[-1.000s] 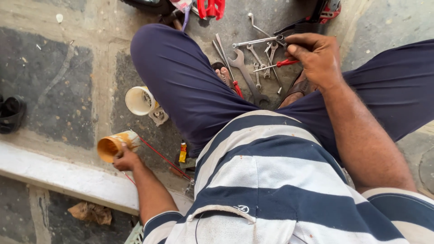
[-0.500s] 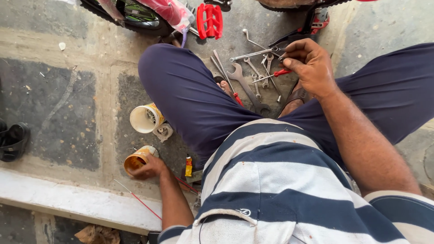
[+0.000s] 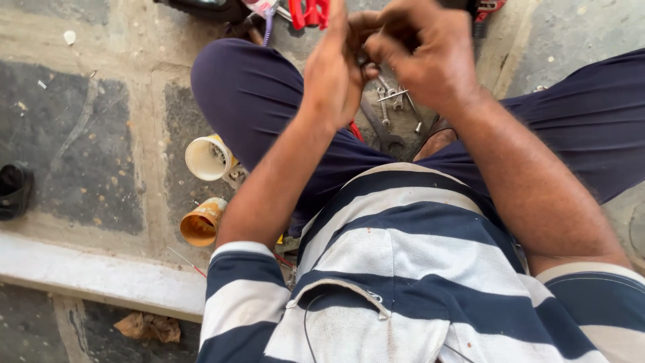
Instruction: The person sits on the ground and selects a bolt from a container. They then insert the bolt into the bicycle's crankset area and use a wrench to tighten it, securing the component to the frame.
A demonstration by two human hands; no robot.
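I sit on the ground in dark blue trousers and a striped shirt. My left hand (image 3: 336,74) and my right hand (image 3: 426,57) are raised together in front of me, fingertips meeting above the tools. Their fingers curl around the meeting point, and whatever lies between them is hidden. Below the hands, several metal wrenches (image 3: 393,101) lie on the stone floor between my legs. Beside my left thigh an orange cup (image 3: 201,223) lies on its side, with a white cup (image 3: 207,158) just beyond it.
Red-handled pliers (image 3: 309,12) and other gear lie at the top edge. A black shoe (image 3: 13,191) sits at the far left. A pale stone curb (image 3: 101,275) runs along the lower left, with a thin red stick (image 3: 188,263) on it.
My left hand has left the orange cup and risen to meet my right hand, which has lifted off the tools. The camera has moved closer.
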